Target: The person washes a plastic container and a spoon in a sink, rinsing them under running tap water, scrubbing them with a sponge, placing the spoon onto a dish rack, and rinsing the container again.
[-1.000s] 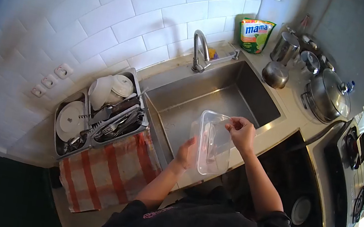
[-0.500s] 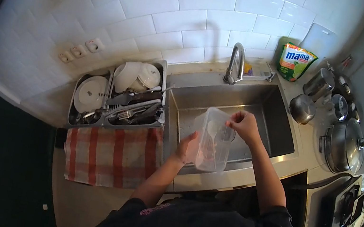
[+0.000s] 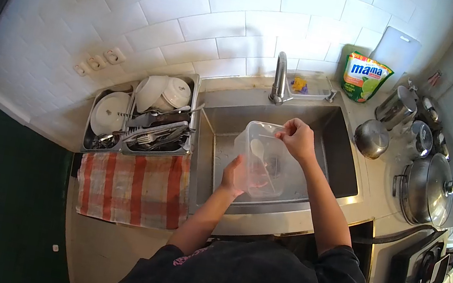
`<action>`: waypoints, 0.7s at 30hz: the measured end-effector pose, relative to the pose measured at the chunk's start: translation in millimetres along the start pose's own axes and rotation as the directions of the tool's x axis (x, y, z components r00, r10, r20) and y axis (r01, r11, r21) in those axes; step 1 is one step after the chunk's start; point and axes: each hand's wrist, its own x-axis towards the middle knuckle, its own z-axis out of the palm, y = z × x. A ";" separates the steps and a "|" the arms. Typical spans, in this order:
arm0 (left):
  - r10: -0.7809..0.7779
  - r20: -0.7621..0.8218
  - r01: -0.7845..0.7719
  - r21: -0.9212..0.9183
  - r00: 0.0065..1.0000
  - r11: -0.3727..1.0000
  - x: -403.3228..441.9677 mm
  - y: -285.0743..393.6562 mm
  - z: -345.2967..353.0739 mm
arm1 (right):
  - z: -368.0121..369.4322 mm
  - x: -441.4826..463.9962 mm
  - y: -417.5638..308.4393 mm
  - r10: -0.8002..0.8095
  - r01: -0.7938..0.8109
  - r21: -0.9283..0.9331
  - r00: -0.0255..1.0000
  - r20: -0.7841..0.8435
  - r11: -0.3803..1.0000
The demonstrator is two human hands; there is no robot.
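Head view: the clear rectangular plastic container [image 3: 268,178] is held above the rectangular stainless-steel sink [image 3: 335,154], towards the front edge of the cream worktop [image 3: 375,199]. The fingers of the left hand [image 3: 233,175] grasp its left side; those of the right hand [image 3: 298,140] pinch its rim at the far right corner. A white spoon-shaped item [image 3: 258,148] shows through the container; whether inside or behind, cannot tell

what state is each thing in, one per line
clear container: held up, tilted
left hand: supporting container's side
right hand: pinching container's rim
faucet: no visible stream
dish rack: loaded
striped cloth: spread out
large pot: lidded
mama pouch: standing
cutting board: leaning on wall
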 end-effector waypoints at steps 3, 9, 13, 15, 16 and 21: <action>0.073 -0.011 -0.074 -0.015 0.997 0.997 11.2 1.6 -1.3 | -2.1 7.2 -3.2 -0.021 0.021 0.109 1.000 0.005 0.994; -0.045 0.288 0.091 -0.145 0.957 0.985 28.8 6.0 -19.0 | -7.4 22.4 24.5 -0.079 0.024 0.185 0.952 0.294 0.982; -0.114 0.223 0.131 -0.064 0.968 0.989 38.6 5.1 -26.2 | -2.0 32.0 28.7 -0.165 0.173 0.011 0.916 0.366 0.985; -0.148 0.205 0.163 -0.061 0.968 0.985 43.5 2.4 -34.1 | 6.2 37.1 22.7 -0.080 0.064 0.052 0.882 0.464 0.997; -0.166 0.192 0.180 -0.056 0.967 0.982 43.4 2.7 -35.9 | 8.6 39.4 19.7 -0.114 0.097 0.059 0.869 0.481 0.994; -0.259 0.113 0.268 -0.069 0.959 0.961 42.0 11.1 -39.0 | 20.4 46.8 26.4 -0.215 0.232 0.027 0.844 0.490 0.972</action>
